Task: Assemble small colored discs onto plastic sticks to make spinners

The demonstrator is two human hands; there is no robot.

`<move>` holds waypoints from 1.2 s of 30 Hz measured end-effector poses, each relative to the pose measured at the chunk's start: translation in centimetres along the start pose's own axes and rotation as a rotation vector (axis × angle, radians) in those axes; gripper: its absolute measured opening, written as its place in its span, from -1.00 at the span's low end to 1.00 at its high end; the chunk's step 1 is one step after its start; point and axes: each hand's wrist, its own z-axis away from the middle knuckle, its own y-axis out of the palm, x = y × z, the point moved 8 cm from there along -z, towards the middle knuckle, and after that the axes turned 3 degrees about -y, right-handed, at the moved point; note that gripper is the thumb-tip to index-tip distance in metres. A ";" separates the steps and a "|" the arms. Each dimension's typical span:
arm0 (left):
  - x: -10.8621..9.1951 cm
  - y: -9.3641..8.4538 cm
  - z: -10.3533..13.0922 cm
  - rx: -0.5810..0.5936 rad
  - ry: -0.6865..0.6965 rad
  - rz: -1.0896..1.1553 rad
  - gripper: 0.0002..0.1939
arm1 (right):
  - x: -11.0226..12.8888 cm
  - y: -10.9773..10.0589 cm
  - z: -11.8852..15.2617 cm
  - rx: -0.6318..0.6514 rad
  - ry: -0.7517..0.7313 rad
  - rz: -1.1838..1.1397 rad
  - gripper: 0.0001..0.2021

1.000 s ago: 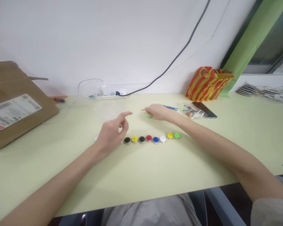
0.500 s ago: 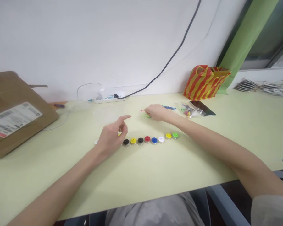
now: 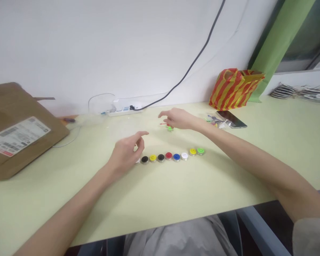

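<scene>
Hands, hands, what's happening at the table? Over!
Left hand open, by the row of colored discs. Right hand open, by the far green disc and red arrow; contact unclear. In the way: left hand, partly hiding one white disc.

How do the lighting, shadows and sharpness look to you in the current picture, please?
Head view: the light is soft, with faint shadows on the table beside the left forearm and right forearm; head view again: the coloured discs show clear colours but soft detail, and the fine print on the label is too blurred to read.
</scene>
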 end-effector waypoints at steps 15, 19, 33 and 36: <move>3.4 0.2 -0.5 0.416 0.076 -0.103 -0.68 | -11.6 1.2 3.5 0.440 0.348 0.102 -0.71; 3.7 1.0 -0.6 0.429 0.069 -0.126 -0.71 | -13.4 1.1 4.1 0.433 0.396 0.084 -0.72; 2.9 1.0 -1.0 0.262 0.243 -0.131 -0.78 | -16.9 2.4 4.5 0.436 0.469 0.111 -0.77; 2.5 0.1 -1.1 0.150 0.288 -0.119 -0.81 | -16.7 2.4 4.5 0.429 0.463 0.100 -0.78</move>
